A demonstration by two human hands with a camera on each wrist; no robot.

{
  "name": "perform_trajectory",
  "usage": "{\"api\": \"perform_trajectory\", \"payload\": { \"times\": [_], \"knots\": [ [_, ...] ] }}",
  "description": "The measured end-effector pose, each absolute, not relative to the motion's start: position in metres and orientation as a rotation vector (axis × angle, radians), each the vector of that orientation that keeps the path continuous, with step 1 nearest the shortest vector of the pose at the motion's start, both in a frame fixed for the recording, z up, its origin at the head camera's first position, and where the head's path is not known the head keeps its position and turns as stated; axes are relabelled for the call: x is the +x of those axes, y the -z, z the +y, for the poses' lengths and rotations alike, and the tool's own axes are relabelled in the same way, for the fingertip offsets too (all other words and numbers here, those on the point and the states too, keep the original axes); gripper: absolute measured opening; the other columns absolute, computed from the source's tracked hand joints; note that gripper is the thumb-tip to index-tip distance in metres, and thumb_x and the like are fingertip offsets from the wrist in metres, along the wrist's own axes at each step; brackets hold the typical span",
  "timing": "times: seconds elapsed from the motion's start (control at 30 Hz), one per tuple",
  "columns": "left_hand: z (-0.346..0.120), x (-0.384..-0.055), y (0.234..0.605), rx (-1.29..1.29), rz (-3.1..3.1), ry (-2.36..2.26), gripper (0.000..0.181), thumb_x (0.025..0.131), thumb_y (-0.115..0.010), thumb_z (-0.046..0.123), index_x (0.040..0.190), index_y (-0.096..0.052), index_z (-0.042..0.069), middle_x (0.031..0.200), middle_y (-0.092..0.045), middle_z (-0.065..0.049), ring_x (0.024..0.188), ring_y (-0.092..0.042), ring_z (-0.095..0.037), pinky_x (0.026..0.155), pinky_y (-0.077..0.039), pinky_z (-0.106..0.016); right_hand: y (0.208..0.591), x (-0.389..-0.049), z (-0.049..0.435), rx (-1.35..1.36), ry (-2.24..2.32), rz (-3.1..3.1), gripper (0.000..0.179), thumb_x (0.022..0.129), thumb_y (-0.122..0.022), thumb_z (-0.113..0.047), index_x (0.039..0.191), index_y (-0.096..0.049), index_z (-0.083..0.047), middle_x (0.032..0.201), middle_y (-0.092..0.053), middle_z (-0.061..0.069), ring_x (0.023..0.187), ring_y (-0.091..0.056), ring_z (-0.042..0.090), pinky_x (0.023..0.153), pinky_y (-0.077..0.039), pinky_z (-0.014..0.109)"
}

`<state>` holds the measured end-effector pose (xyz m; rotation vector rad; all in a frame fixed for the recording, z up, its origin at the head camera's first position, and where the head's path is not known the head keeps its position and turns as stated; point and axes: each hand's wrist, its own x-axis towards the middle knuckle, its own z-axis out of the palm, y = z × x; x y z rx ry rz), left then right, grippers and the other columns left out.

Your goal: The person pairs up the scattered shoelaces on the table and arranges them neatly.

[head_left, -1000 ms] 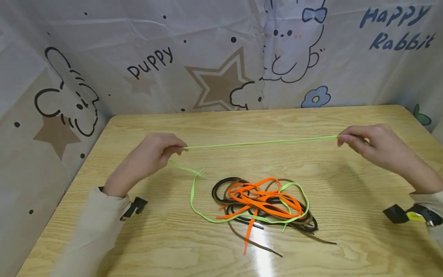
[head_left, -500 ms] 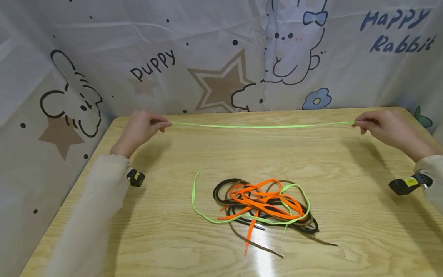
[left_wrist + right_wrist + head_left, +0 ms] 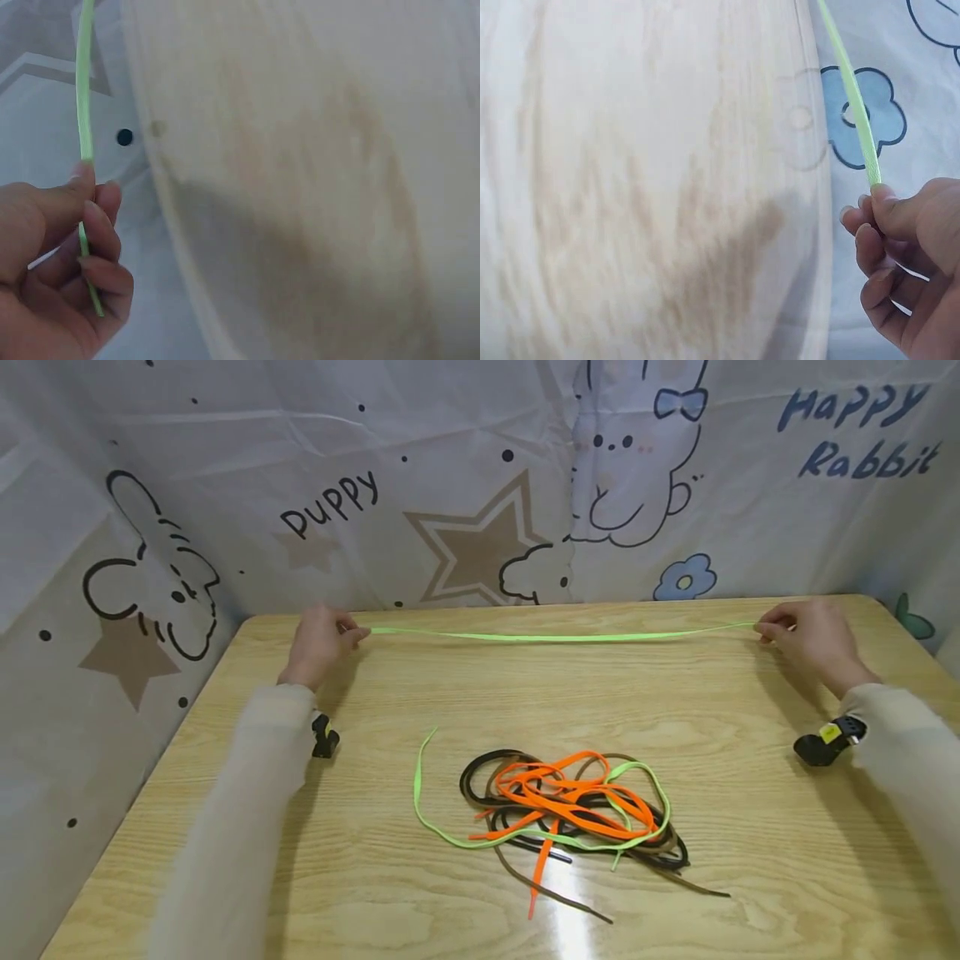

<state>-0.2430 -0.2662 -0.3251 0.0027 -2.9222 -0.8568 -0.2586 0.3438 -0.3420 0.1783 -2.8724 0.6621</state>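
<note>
Head view, left hand: we see the left hand point(image 3: 321, 643) pinching a green lace point(image 3: 562, 637) near one end; the left wrist view shows a short tail running past the pinch, along the curled fingers.
Right hand: the right hand point(image 3: 813, 639) pinches the other end between thumb and forefinger, with no tail we can make out.
Held lace: it spans the two hands near the far edge of the counter point(image 3: 360, 860), sagging slightly; we cannot tell whether its middle touches the wood.
Slip risk: we judge a sharp pull could free the right end, since little seems gripped there.
Twist risk: the band looks narrower towards its ends, so we suspect a turn that could leave it lying edge-up.
Lace pile: nearer us, a second green lace point(image 3: 417, 781), an orange lace point(image 3: 581, 817), black laces point(image 3: 463, 781) and brown laces point(image 3: 558, 897) lie tangled, well apart from the held one.
Snag risk: a low sweep over those loops could, we think, drag strands along.
Backdrop: printed cloth point(image 3: 450, 443) hangs behind the counter.
</note>
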Motion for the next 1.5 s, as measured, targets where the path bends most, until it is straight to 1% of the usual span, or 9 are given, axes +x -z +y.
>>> {"api": "perform_trajectory", "payload": {
  "times": [0.1, 0.3, 0.57, 0.83, 0.97, 1.13, 1.27, 1.37, 1.5],
  "knots": [
    [-0.268, -0.240, 0.331, 0.105, -2.926, 0.908, 0.022, 0.095, -0.064, 0.016, 0.095, -0.071, -0.005, 0.090, -0.065, -0.017, 0.078, -0.054, -0.025, 0.063, -0.043, -0.035, 0.350, -0.258, 0.344, 0.101, -0.706, -2.896, 0.024, 0.096, -0.060, -0.014, 0.099, -0.067, 0.008, 0.090, -0.064, 0.025, 0.078, -0.049, 0.031, 0.063, -0.033, 0.037],
    [-0.279, -0.236, 0.340, 0.141, -2.982, 0.905, 0.023, 0.097, -0.058, 0.013, 0.106, -0.068, -0.006, 0.103, -0.064, -0.023, 0.091, -0.057, -0.032, 0.077, -0.046, -0.043, 0.358, -0.258, 0.348, 0.049, -0.721, -2.949, 0.028, 0.096, -0.059, -0.017, 0.102, -0.064, 0.009, 0.097, -0.061, 0.029, 0.088, -0.048, 0.039, 0.072, -0.032, 0.044],
    [-0.284, -0.230, 0.341, 0.291, -2.994, 0.878, 0.032, 0.093, -0.066, 0.022, 0.098, -0.065, -0.010, 0.103, -0.060, -0.026, 0.095, -0.054, -0.037, 0.085, -0.046, -0.051, 0.362, -0.257, 0.356, 0.021, -0.737, -2.969, 0.026, 0.094, -0.063, -0.019, 0.099, -0.064, 0.006, 0.079, -0.059, 0.017, 0.074, -0.046, 0.029, 0.067, -0.031, 0.039],
    [-0.281, -0.229, 0.339, 0.359, -3.030, 0.892, 0.032, 0.094, -0.064, 0.023, 0.098, -0.061, -0.008, 0.106, -0.053, -0.025, 0.102, -0.046, -0.039, 0.090, -0.041, -0.053, 0.362, -0.255, 0.356, 0.024, -0.725, -2.987, 0.022, 0.093, -0.063, -0.016, 0.099, -0.061, 0.005, 0.077, -0.058, 0.015, 0.074, -0.046, 0.031, 0.069, -0.030, 0.041],
    [-0.280, -0.229, 0.337, 0.383, -3.035, 0.851, 0.034, 0.094, -0.063, 0.025, 0.100, -0.056, -0.008, 0.102, -0.052, -0.024, 0.097, -0.046, -0.038, 0.085, -0.042, -0.051, 0.361, -0.255, 0.357, 0.036, -0.725, -2.986, 0.023, 0.093, -0.063, -0.017, 0.100, -0.062, 0.005, 0.080, -0.059, 0.018, 0.075, -0.048, 0.032, 0.068, -0.032, 0.041],
    [-0.285, -0.225, 0.332, 0.396, -3.070, 0.798, 0.046, 0.097, -0.056, 0.031, 0.110, -0.048, -0.013, 0.103, -0.051, -0.028, 0.090, -0.051, -0.040, 0.077, -0.046, -0.050, 0.359, -0.256, 0.355, 0.018, -0.751, -3.009, 0.030, 0.096, -0.061, -0.022, 0.108, -0.059, 0.005, 0.095, -0.058, 0.028, 0.086, -0.050, 0.038, 0.069, -0.035, 0.043],
    [-0.287, -0.218, 0.325, 0.363, -3.079, 0.720, 0.042, 0.100, -0.049, 0.030, 0.104, -0.050, -0.011, 0.090, -0.054, -0.023, 0.071, -0.054, -0.032, 0.059, -0.046, -0.041, 0.349, -0.249, 0.343, 0.057, -0.751, -3.019, 0.039, 0.099, -0.055, -0.030, 0.114, -0.054, 0.006, 0.105, -0.055, 0.033, 0.095, -0.048, 0.045, 0.074, -0.038, 0.052],
    [-0.275, -0.207, 0.315, 0.189, -3.063, 0.712, 0.033, 0.100, -0.050, 0.026, 0.099, -0.056, -0.006, 0.082, -0.059, -0.019, 0.060, -0.051, -0.023, 0.051, -0.041, -0.034, 0.338, -0.232, 0.321, 0.236, -0.719, -2.953, 0.032, 0.098, -0.056, -0.023, 0.110, -0.058, 0.006, 0.101, -0.058, 0.029, 0.090, -0.052, 0.041, 0.073, -0.040, 0.051],
    [-0.240, -0.176, 0.303, -0.316, -3.038, 0.744, 0.020, 0.098, -0.056, 0.017, 0.101, -0.064, -0.001, 0.082, -0.066, -0.013, 0.065, -0.057, -0.019, 0.057, -0.046, -0.033, 0.328, -0.191, 0.284, 0.717, -0.648, -2.753, 0.009, 0.088, -0.068, -0.004, 0.097, -0.068, -0.004, 0.090, -0.066, 0.008, 0.078, -0.058, 0.020, 0.066, -0.045, 0.034]
  ]
}}
